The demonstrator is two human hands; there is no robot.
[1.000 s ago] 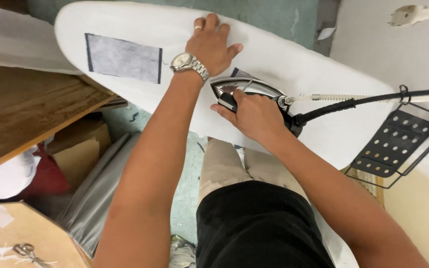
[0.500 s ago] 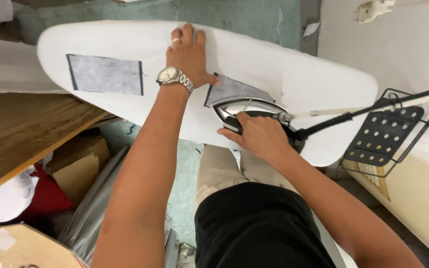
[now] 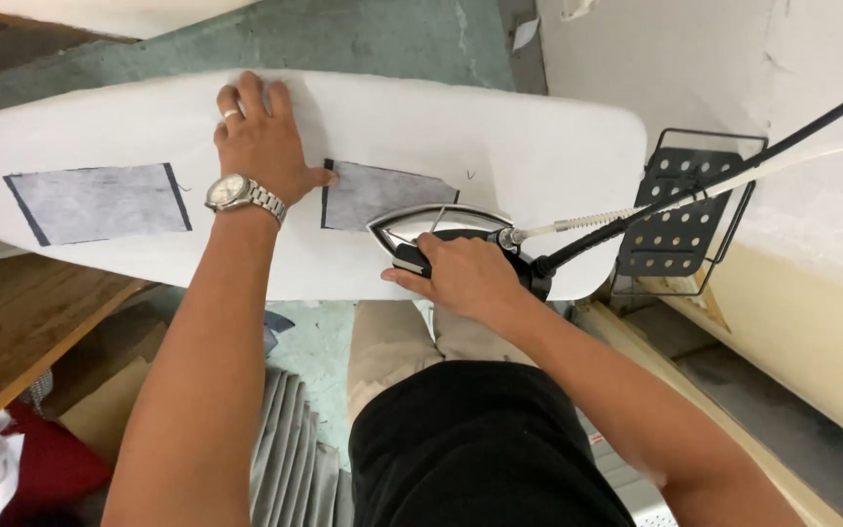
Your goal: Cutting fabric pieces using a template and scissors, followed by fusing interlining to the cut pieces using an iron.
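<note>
1. Two grey fabric patches lie on the white padded ironing board [image 3: 500, 127] in the head view, and both of my hands are at work over it.
2. My left hand [image 3: 260, 146] lies flat with the fingers spread, pressing on the board cover and gripping nothing; the thumb tip touches the left edge of the nearer grey patch [image 3: 382, 193]. A metal wristwatch [image 3: 236, 193] sits on that wrist.
3. My right hand [image 3: 465, 273] is clenched around the black handle of the steam iron [image 3: 431, 229]. The iron's shiny sole rests on the lower right part of that nearer patch, its pointed nose aimed left.
4. The second grey patch [image 3: 98, 202] lies well apart, toward the left end of the board.
5. From the iron's rear a black cord [image 3: 695, 185] and a pale hose [image 3: 636, 208] run off to the right, crossing over a black perforated iron rest [image 3: 685, 210] fixed at the board's end.
6. A wooden table [image 3: 21, 322] stands under the left end.
</note>
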